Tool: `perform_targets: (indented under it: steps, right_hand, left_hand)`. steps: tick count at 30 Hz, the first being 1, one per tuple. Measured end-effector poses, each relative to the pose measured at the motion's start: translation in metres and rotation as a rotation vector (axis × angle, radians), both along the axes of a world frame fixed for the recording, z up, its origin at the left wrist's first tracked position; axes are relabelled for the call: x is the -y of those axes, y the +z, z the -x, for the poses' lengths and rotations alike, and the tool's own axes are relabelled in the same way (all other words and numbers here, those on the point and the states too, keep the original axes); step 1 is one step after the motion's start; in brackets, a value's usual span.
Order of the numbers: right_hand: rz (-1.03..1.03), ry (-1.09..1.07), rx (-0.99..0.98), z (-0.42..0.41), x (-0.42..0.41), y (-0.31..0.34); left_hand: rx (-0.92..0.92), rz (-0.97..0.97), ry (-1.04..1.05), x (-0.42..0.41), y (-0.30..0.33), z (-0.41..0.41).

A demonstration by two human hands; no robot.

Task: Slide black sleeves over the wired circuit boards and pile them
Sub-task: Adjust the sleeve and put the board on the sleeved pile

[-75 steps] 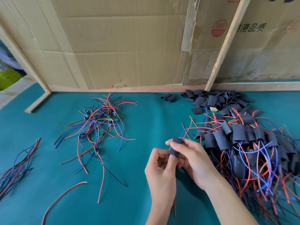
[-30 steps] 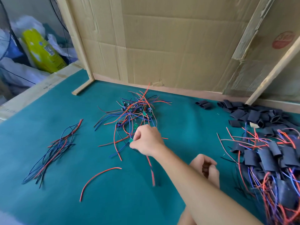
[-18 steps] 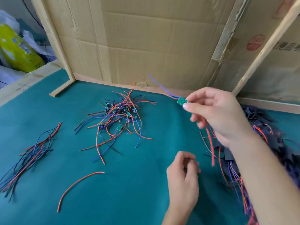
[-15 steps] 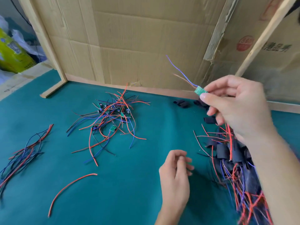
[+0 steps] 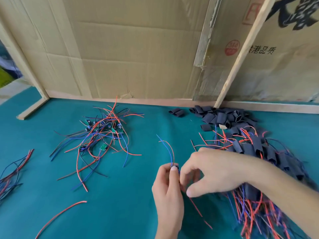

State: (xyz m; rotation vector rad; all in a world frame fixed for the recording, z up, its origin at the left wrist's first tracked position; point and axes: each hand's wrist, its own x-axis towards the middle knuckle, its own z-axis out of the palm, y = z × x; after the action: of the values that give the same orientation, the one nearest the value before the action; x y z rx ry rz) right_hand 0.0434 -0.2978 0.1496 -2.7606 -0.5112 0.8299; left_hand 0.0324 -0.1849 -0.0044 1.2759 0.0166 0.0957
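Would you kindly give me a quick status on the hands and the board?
Left hand pinching sleeve and wired board, wires sticking up. Right hand closing in beside it, grip unclear. Sleeved pile right, nothing blocking.

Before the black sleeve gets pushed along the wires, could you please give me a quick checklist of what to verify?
1. Left hand grips the black sleeve: ok.
2. Thin red and blue wires emerge above the sleeve: ok.
3. Right hand pinches the lower wires: cannot tell.
4. Small green circuit board seated inside: cannot tell, hidden.
5. Pile of sleeved boards within right-hand reach: ok.
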Motion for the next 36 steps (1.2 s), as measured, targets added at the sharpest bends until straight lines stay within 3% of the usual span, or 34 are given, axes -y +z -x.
perform_targets:
  steps: [2, 5, 6, 11, 16, 21, 23, 27, 30, 36]
  right_hand:
    - [0.014, -0.079, 0.036, -0.029, 0.015, 0.009]
    - [0.073, -0.318, 0.409, -0.096, 0.049, 0.002]
    - [0.102, -0.404, 0.454, -0.117, 0.061, -0.005]
    - [0.343, -0.505, 0.29, -0.167, 0.102, -0.055]
    - [0.381, -0.532, 0.417, -0.165, 0.104, -0.077]
    - [0.384, -0.562, 0.484, -0.157, 0.102, -0.071]
    - [0.218, -0.649, 0.519, -0.156, 0.099, -0.059]
    - [-0.462, -0.879, 0.541, -0.144, 0.086, -0.032]
    - [-0.892, -1.014, 0.423, -0.123, 0.069, -0.03]
    - [-1.34, -1.117, 0.101, -0.088, 0.042, -0.041]
  left_hand:
    - [-0.011, 0.044, -0.002, 0.002, 0.0, 0.0]
    - [-0.031, 0.053, -0.017, 0.003, 0.0, 0.0]
    - [-0.035, 0.047, -0.022, 0.002, -0.001, 0.0]
    - [-0.014, 0.045, -0.025, 0.0, 0.007, 0.002]
    - [0.009, -0.04, -0.023, -0.001, 0.004, 0.001]
    - [-0.002, 0.006, -0.023, 0.0, 0.011, 0.002]
    - [-0.002, 0.013, -0.026, 0.001, 0.01, 0.002]
    - [0.0, 0.005, -0.034, 0.001, 0.005, 0.001]
    - [0.006, 0.015, -0.037, 0.001, 0.005, 0.0]
    - [-0.009, 0.028, -0.022, 0.002, 0.007, 0.001]
